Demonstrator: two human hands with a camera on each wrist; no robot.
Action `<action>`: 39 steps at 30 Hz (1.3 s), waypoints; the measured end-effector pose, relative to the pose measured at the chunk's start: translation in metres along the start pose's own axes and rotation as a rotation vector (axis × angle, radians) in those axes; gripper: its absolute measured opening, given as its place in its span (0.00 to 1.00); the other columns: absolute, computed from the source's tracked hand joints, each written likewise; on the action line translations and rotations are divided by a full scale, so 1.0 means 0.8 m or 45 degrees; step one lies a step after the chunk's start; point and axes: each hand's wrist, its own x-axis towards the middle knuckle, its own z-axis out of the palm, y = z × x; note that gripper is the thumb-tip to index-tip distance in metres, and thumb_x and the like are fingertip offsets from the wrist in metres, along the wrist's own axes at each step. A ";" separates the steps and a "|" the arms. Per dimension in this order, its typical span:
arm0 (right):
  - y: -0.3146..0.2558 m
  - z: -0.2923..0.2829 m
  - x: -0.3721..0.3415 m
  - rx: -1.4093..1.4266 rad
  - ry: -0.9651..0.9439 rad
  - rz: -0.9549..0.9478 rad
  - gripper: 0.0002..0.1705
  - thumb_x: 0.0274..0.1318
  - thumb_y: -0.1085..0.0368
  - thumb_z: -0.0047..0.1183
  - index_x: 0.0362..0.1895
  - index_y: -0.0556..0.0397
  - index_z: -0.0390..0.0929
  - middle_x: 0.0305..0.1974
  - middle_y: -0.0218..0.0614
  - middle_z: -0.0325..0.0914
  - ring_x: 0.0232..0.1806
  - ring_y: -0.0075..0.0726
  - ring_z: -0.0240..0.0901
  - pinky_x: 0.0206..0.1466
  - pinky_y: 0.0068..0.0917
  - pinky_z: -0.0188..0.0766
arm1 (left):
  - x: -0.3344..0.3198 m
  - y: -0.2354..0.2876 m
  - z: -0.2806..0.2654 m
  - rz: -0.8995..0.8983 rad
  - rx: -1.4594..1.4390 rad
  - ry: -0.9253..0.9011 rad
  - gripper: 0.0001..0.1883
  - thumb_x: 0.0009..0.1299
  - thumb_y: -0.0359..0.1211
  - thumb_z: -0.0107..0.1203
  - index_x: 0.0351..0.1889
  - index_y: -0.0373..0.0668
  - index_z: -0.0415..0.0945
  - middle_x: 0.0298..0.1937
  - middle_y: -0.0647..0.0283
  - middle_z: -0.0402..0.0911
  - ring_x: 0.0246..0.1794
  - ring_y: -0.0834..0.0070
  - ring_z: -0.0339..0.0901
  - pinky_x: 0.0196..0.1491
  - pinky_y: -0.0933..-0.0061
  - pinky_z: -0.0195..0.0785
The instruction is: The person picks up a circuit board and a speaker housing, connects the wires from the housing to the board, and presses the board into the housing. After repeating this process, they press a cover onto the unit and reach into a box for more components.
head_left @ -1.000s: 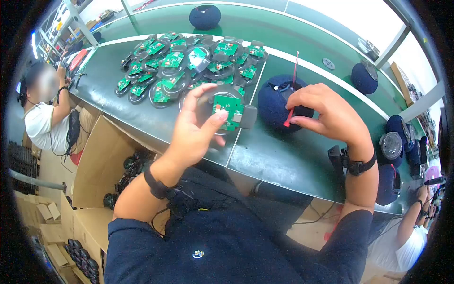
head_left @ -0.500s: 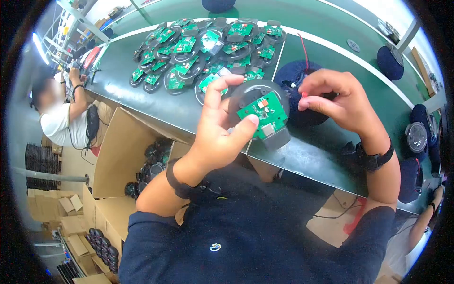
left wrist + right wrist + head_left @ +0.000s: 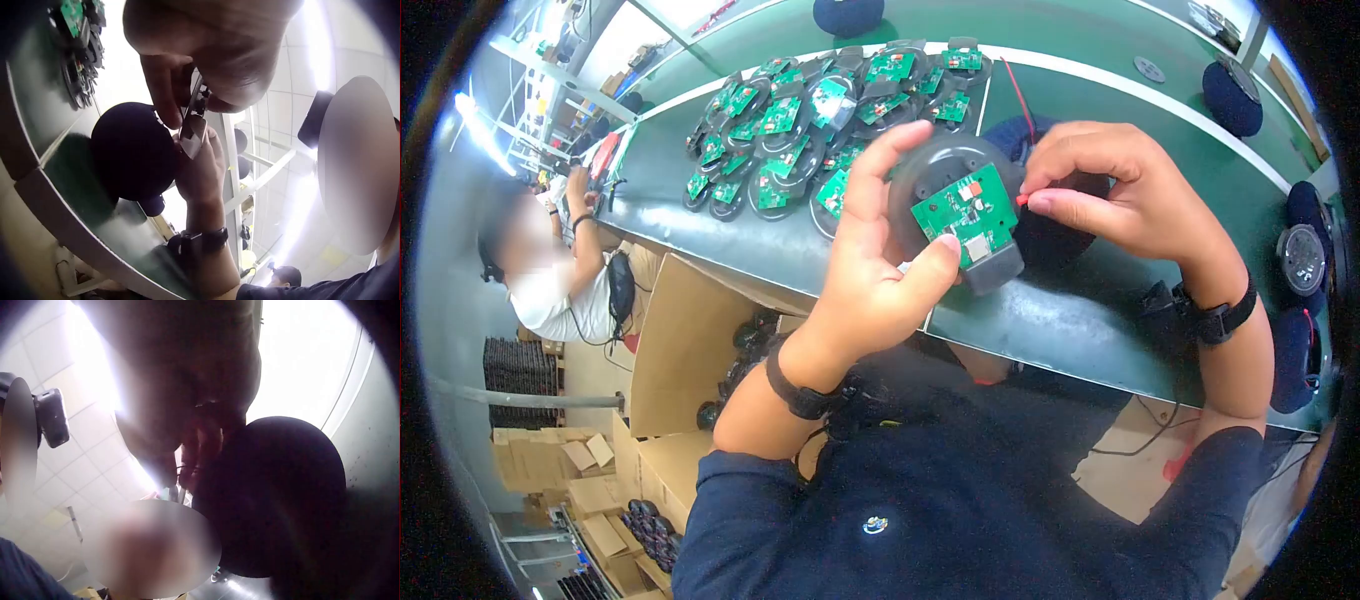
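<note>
In the head view the left hand (image 3: pixel 880 260) grips a round dark disc (image 3: pixel 910 195) by its edge, thumb on the green circuit board (image 3: pixel 960 215) mounted on it. The right hand (image 3: pixel 1110 190) pinches the red connector end of a red cable (image 3: pixel 1018 90) at the board's right edge; whether connector and board touch I cannot tell. The cable runs up behind the fingers from a dark blue round fabric body (image 3: pixel 1068 235), partly hidden behind disc and hand. The left wrist view shows the disc edge-on (image 3: pixel 195 128) beside the round body (image 3: pixel 134 150).
A pile of discs with green boards (image 3: pixel 780 115) lies on the green bench (image 3: pixel 770 245), left of the hands. More round fabric bodies (image 3: pixel 1232 100) stand farther back and at the right. An open cardboard box (image 3: pixel 680 350) stands below the bench; a seated person (image 3: pixel 550 280) works at the left.
The left hand has brought the disc rightward, turned it, and moved it close to the right hand. The red connector is now at the board's edge. The head view has shifted.
</note>
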 end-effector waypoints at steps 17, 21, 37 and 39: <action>-0.002 0.017 -0.004 0.311 0.220 0.327 0.11 0.55 0.64 0.66 0.32 0.58 0.80 0.27 0.30 0.78 0.31 0.24 0.71 0.38 0.24 0.69 | -0.001 -0.006 0.018 -0.025 0.051 -0.032 0.40 0.70 0.20 0.50 0.79 0.35 0.44 0.71 0.50 0.65 0.68 0.66 0.67 0.71 0.65 0.59; -0.002 0.015 -0.004 0.210 0.226 0.275 0.10 0.56 0.64 0.66 0.31 0.57 0.80 0.27 0.28 0.78 0.30 0.20 0.70 0.37 0.23 0.68 | 0.000 -0.007 0.022 -0.007 0.049 -0.020 0.40 0.71 0.21 0.50 0.80 0.36 0.43 0.71 0.50 0.65 0.68 0.66 0.67 0.70 0.65 0.60; -0.006 0.001 -0.002 0.186 0.005 0.396 0.10 0.63 0.64 0.60 0.34 0.58 0.80 0.49 0.34 0.73 0.46 0.23 0.70 0.51 0.22 0.66 | 0.024 0.010 -0.002 0.122 0.348 0.064 0.27 0.72 0.21 0.53 0.68 0.36 0.60 0.59 0.53 0.78 0.59 0.72 0.75 0.62 0.71 0.67; -0.004 0.004 -0.004 0.162 -0.025 0.220 0.11 0.64 0.63 0.58 0.33 0.58 0.80 0.49 0.36 0.73 0.47 0.27 0.69 0.52 0.24 0.65 | 0.030 0.019 -0.003 -0.033 0.242 -0.015 0.23 0.71 0.22 0.57 0.64 0.34 0.65 0.55 0.55 0.81 0.56 0.74 0.77 0.59 0.73 0.69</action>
